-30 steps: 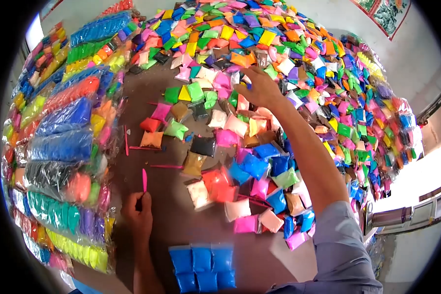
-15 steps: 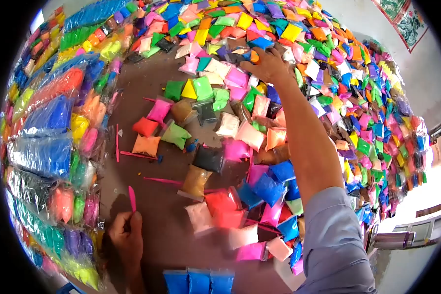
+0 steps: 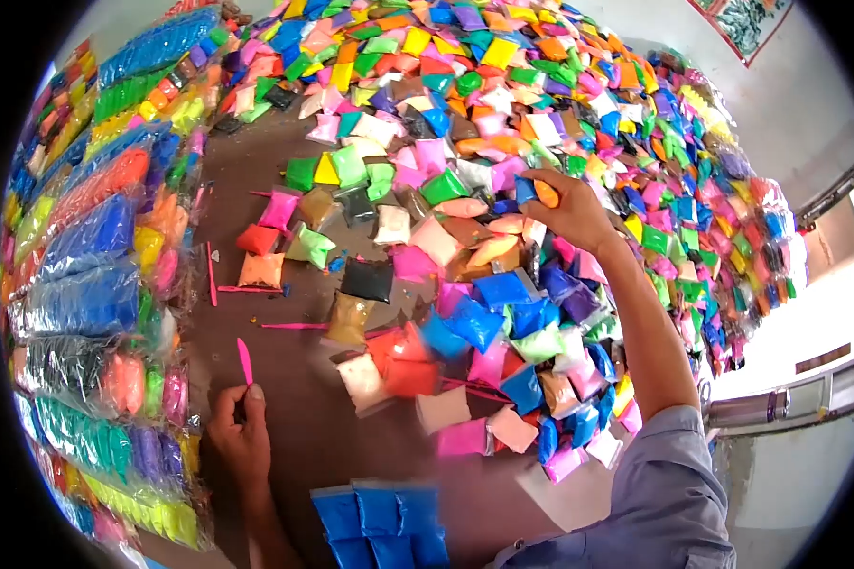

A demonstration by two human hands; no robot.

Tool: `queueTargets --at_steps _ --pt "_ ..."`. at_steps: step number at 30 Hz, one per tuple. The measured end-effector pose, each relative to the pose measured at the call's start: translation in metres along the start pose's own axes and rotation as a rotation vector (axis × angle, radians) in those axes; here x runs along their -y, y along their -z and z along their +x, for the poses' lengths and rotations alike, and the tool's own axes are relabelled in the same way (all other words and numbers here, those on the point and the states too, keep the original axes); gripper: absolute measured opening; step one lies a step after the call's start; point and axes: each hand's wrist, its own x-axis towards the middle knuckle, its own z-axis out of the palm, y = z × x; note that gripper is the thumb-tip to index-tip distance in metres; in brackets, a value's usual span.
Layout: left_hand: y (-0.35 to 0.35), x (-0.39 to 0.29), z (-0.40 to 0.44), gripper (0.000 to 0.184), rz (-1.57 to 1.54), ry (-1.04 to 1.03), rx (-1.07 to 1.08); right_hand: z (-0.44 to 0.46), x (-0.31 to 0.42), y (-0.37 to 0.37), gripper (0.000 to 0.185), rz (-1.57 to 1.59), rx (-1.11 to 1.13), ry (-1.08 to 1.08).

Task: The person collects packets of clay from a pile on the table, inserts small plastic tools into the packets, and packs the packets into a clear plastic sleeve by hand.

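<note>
My left hand (image 3: 241, 431) is closed at the lower left, low over the brown table (image 3: 294, 398). A small pink plastic knife (image 3: 245, 360) stands up from between its thumb and fingers. Over the middle of the spread packets, my right hand (image 3: 574, 213) pinches a small orange packet (image 3: 547, 193). A blue packet (image 3: 525, 190) shows against the same fingertips; whether it is held too, I cannot tell. Below that hand lie loose packets, among them a blue packet (image 3: 477, 322), a black packet (image 3: 366, 281) and a red packet (image 3: 410, 376).
A large heap of colourful packets (image 3: 503, 52) covers the back and right. Clear bags of sorted packets (image 3: 81, 299) are stacked along the left. Blue packets joined in a sheet (image 3: 380, 512) lie at the front edge. Thin pink strips (image 3: 212, 275) lie on the table.
My right hand has drawn back from the heap towards me, with the orange packet at its fingers. My left hand still holds the pink knife. The view has shifted slightly.
</note>
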Motion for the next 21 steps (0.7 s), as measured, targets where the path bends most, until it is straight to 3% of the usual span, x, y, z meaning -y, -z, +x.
queueTargets --at_steps 6,8,10,12,14,18,21 --pt "-0.003 0.010 0.002 0.020 -0.046 -0.050 0.016 -0.048 -0.014 0.013 0.056 0.489 0.000 0.029" --pt "0.000 0.007 0.000 0.021 -0.036 -0.068 0.026 -0.066 0.009 0.025 0.052 0.451 -0.025 -0.013" --pt "0.003 -0.006 0.000 0.024 0.009 0.048 0.069 -0.083 0.028 0.035 0.047 0.611 -0.021 -0.215" --pt "0.004 -0.005 0.001 0.025 -0.003 0.062 0.088 -0.096 0.023 0.034 0.045 0.632 -0.025 -0.219" --pt "0.005 -0.005 0.002 0.026 -0.011 0.082 0.104 -0.105 0.021 0.034 0.040 0.747 -0.168 -0.209" --pt "0.008 -0.005 0.002 0.027 -0.002 0.055 0.139 -0.129 0.031 0.026 0.031 1.078 -0.264 -0.233" --pt "0.005 -0.001 0.004 0.028 -0.006 0.005 0.120 -0.146 0.025 0.023 0.020 1.100 -0.295 -0.304"
